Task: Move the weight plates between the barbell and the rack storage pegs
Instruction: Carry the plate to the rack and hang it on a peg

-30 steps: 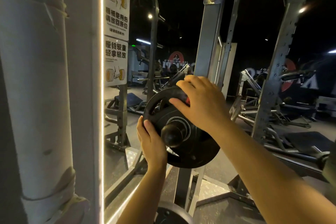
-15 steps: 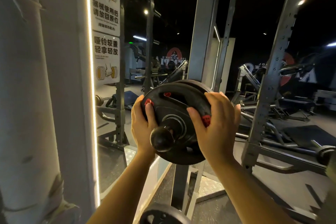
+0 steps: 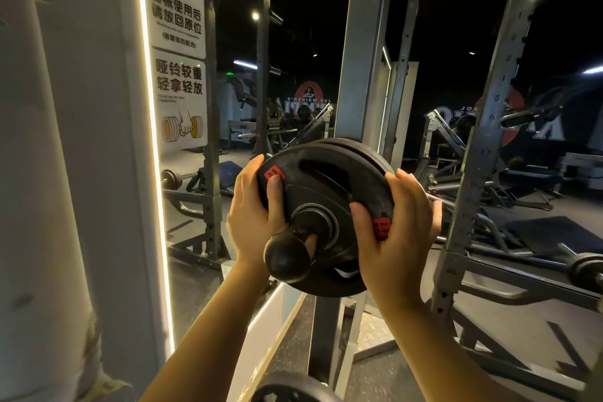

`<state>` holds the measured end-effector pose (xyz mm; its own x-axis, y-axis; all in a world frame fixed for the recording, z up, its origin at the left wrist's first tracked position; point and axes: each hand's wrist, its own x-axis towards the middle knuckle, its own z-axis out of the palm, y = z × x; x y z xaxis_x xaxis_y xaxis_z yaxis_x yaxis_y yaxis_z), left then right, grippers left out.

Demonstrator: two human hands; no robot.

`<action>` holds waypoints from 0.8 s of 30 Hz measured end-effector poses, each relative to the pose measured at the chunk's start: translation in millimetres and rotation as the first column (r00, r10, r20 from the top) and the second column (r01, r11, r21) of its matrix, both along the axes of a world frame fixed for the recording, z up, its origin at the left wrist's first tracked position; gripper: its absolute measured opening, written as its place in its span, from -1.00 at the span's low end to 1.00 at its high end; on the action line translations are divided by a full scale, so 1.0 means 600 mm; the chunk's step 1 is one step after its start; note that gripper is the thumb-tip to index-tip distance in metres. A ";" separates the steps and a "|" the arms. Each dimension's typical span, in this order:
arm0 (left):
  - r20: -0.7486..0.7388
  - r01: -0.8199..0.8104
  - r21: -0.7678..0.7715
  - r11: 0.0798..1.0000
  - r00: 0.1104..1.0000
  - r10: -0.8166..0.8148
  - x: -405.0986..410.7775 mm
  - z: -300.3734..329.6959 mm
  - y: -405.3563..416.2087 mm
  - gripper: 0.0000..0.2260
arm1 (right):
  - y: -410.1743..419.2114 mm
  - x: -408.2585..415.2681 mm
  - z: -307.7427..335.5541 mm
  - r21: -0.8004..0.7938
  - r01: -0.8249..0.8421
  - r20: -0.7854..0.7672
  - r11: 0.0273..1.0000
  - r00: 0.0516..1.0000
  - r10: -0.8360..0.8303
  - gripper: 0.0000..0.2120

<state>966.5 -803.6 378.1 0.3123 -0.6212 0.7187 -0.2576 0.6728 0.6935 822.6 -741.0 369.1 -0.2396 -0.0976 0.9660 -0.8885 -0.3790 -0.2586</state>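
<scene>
Both hands are on it: the left hand (image 3: 253,219) wraps the left rim of the small black round rubber-coated weight plate (image 3: 321,192), thumb pressed on its face by a red label, while the right hand (image 3: 399,228) curls over the right rim, thumb beside a second red label. Each grip is closed firmly on that plate. The plate sits on the dark steel storage peg with the bulbous rounded end cap (image 3: 288,254), its metal-ringed centre hole threaded over the shaft, and a second matching black plate (image 3: 355,148) is stacked directly behind it, edges nearly flush.

Progress? My read is that this plate is either just seated or about to slide off; the frame alone can't settle which. It has not cleared the knob either way.

Textures: matte, slightly scuffed rubber with a moulded oval handle slot, a smooth dull cap, and the grey painted steel rack upright (image 3: 365,75) behind. Another dark plate (image 3: 290,388) peeks in lower down.
</scene>
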 end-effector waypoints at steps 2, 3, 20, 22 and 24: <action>0.048 -0.014 -0.013 1.000 0.999 0.015 0.001 0.007 -0.006 -0.42 | -0.006 -0.001 -0.012 -0.023 -0.009 0.020 1.000 1.000 0.009 -0.53; 0.065 -0.019 -0.021 1.000 0.998 0.020 0.001 0.010 -0.008 -0.40 | -0.010 -0.001 -0.017 -0.034 -0.010 0.025 0.999 1.000 0.011 -0.53; 0.387 0.000 -0.288 0.958 0.915 0.117 -0.006 0.044 -0.065 -0.49 | -0.051 -0.002 -0.066 -0.036 -0.080 0.238 0.996 0.967 0.086 -0.50; 0.385 0.004 -0.278 0.961 0.917 0.107 -0.005 0.044 -0.065 -0.43 | -0.050 0.000 -0.065 -0.032 -0.075 0.240 0.997 0.968 0.081 -0.49; 0.380 0.009 -0.271 0.962 0.920 0.098 -0.004 0.045 -0.065 -0.42 | -0.048 0.000 -0.065 -0.027 -0.079 0.242 0.997 0.967 0.083 -0.49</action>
<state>963.9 -842.6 404.9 -0.0003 -0.3853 0.9228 -0.5026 0.7978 0.3329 822.6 -770.0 330.2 -0.4589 -0.1101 0.8816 -0.7662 -0.4533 -0.4555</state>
